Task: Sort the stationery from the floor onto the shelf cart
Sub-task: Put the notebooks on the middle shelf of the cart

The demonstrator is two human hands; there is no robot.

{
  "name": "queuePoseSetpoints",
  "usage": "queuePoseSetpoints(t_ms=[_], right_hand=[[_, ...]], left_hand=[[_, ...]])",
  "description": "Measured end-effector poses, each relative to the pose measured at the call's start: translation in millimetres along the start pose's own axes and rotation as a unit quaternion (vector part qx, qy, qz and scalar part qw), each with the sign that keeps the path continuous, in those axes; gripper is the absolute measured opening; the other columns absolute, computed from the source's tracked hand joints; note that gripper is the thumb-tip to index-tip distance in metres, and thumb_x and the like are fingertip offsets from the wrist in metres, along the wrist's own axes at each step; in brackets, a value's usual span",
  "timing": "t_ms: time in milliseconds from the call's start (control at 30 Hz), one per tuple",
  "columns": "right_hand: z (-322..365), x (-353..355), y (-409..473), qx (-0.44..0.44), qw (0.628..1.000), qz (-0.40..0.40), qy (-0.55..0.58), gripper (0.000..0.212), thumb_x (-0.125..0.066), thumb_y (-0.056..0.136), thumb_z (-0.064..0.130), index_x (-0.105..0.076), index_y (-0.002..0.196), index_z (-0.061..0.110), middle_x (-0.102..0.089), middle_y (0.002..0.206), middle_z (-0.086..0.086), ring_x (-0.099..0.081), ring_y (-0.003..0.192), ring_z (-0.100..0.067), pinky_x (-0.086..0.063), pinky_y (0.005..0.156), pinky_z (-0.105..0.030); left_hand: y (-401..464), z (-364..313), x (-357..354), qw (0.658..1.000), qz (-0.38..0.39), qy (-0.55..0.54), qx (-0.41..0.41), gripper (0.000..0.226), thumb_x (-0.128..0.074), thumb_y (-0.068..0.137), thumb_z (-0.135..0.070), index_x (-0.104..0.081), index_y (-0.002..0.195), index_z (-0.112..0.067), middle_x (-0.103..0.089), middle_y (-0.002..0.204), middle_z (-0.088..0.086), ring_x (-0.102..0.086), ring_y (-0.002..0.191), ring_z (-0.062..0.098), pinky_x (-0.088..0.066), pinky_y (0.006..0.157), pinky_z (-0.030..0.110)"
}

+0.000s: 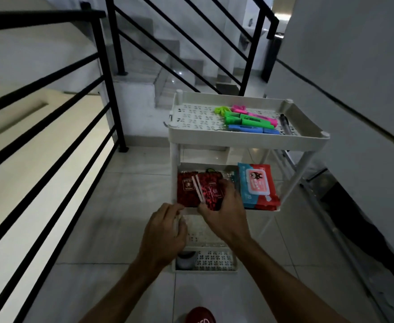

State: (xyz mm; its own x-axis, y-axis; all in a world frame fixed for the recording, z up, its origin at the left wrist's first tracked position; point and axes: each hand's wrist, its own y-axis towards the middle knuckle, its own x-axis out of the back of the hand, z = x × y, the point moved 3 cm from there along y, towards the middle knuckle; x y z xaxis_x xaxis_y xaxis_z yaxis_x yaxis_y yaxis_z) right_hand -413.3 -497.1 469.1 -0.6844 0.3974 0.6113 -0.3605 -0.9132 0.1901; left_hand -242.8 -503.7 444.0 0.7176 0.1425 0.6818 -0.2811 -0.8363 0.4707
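Observation:
A white three-tier shelf cart (244,139) stands on the tiled floor. Its top tray holds pink, green and blue highlighters (249,121) and a dark pen (285,123). On the middle tier lie red notebooks (186,190) and a red-and-blue wipes pack (257,185). My right hand (224,210) grips a red patterned notebook (208,191) at the middle tier's front, tilted on its edge. My left hand (165,231) has its fingers curled at the tier's front left corner; whether it grips the rim is unclear.
Black stair railings (102,73) run along the left and behind the cart. A grey wall (354,66) stands close on the right. A grey round object (186,259) sits in the bottom tray, and a red round thing (199,315) lies on the floor near me.

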Motion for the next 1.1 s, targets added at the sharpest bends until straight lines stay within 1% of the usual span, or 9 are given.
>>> queuePoseSetpoints(t_ms=[133, 233, 333, 433, 533, 767, 900, 1033, 1100], right_hand=[[10, -36, 28, -0.043, 0.995, 0.046, -0.081, 0.089, -0.073, 0.068, 0.052, -0.026, 0.138, 0.025, -0.051, 0.122, -0.011, -0.055, 0.108, -0.027, -0.053, 0.088, -0.043], [14, -62, 48, -0.075, 0.988, 0.060, -0.124, 0.094, -0.078, 0.068, 0.049, -0.023, 0.139, 0.021, -0.047, 0.129, -0.018, -0.052, 0.114, -0.035, -0.050, 0.092, -0.047], [13, -79, 65, -0.109, 0.983, 0.046, -0.143, 0.100, -0.077, 0.071, 0.050, -0.019, 0.146, 0.019, -0.039, 0.139, -0.021, -0.043, 0.124, -0.039, -0.046, 0.098, -0.052], [13, -93, 72, -0.110, 0.977, 0.061, -0.174, 0.094, -0.069, 0.079, 0.052, -0.017, 0.149, 0.017, -0.029, 0.145, -0.023, -0.036, 0.130, -0.041, -0.041, 0.102, -0.051], [9, -98, 71, -0.112, 0.981, 0.079, -0.137, 0.081, -0.062, 0.087, 0.047, -0.020, 0.150, 0.018, -0.025, 0.148, -0.021, -0.037, 0.131, -0.040, -0.039, 0.104, -0.049], [5, -94, 56, -0.048, 0.982, 0.101, -0.154, 0.068, -0.056, 0.091, 0.049, -0.032, 0.146, 0.017, -0.036, 0.141, -0.022, -0.049, 0.121, -0.037, -0.045, 0.101, -0.043], [3, -87, 48, -0.030, 0.984, 0.099, -0.145, 0.057, -0.053, 0.095, 0.040, -0.036, 0.144, 0.016, -0.042, 0.140, -0.020, -0.052, 0.118, -0.033, -0.046, 0.100, -0.040], [1, -76, 39, -0.014, 0.989, 0.103, -0.105, 0.062, -0.056, 0.094, 0.031, -0.028, 0.147, 0.016, -0.037, 0.142, -0.020, -0.049, 0.119, -0.032, -0.044, 0.100, -0.038], [-3, -71, 28, -0.003, 0.991, 0.091, -0.096, 0.068, -0.059, 0.092, 0.033, -0.024, 0.149, 0.020, -0.027, 0.149, -0.018, -0.041, 0.128, -0.035, -0.040, 0.106, -0.043]], left_hand=[[-9, 29, 17, 0.997, -0.017, 0.005, 0.073, 0.047, -0.068, 0.082, -0.017, -0.053, 0.126, -0.012, -0.059, 0.113, 0.002, -0.057, 0.099, 0.014, -0.052, 0.084, 0.035], [-9, 41, 34, 0.997, -0.019, 0.021, 0.076, 0.054, -0.072, 0.079, -0.018, -0.051, 0.129, -0.016, -0.060, 0.115, -0.001, -0.058, 0.100, 0.014, -0.047, 0.083, 0.032], [-12, 51, 50, 0.997, -0.036, 0.029, 0.068, 0.052, -0.069, 0.080, -0.029, -0.050, 0.127, -0.021, -0.059, 0.111, -0.006, -0.056, 0.095, 0.009, -0.046, 0.079, 0.030], [-21, 63, 61, 0.995, -0.048, 0.026, 0.081, 0.049, -0.061, 0.081, -0.041, -0.051, 0.125, -0.023, -0.056, 0.110, -0.011, -0.053, 0.092, 0.007, -0.044, 0.080, 0.030], [-30, 72, 65, 0.995, -0.039, 0.019, 0.093, 0.050, -0.059, 0.081, -0.042, -0.052, 0.125, -0.021, -0.055, 0.111, -0.010, -0.054, 0.093, 0.008, -0.044, 0.082, 0.031], [-48, 70, 54, 0.994, -0.019, 0.011, 0.104, 0.044, -0.069, 0.084, -0.031, -0.054, 0.124, -0.019, -0.057, 0.113, -0.007, -0.055, 0.093, 0.009, -0.047, 0.080, 0.031], [-52, 59, 45, 0.995, -0.008, -0.003, 0.098, 0.044, -0.065, 0.085, -0.032, -0.053, 0.126, -0.020, -0.056, 0.115, -0.006, -0.053, 0.093, 0.008, -0.050, 0.080, 0.035], [-52, 48, 42, 0.995, -0.006, -0.001, 0.097, 0.046, -0.067, 0.085, -0.028, -0.051, 0.128, -0.021, -0.056, 0.117, -0.006, -0.058, 0.098, 0.013, -0.051, 0.083, 0.038], [-55, 44, 41, 0.995, 0.002, 0.004, 0.097, 0.049, -0.067, 0.085, -0.028, -0.050, 0.130, -0.020, -0.056, 0.120, -0.004, -0.059, 0.101, 0.015, -0.051, 0.086, 0.041]])
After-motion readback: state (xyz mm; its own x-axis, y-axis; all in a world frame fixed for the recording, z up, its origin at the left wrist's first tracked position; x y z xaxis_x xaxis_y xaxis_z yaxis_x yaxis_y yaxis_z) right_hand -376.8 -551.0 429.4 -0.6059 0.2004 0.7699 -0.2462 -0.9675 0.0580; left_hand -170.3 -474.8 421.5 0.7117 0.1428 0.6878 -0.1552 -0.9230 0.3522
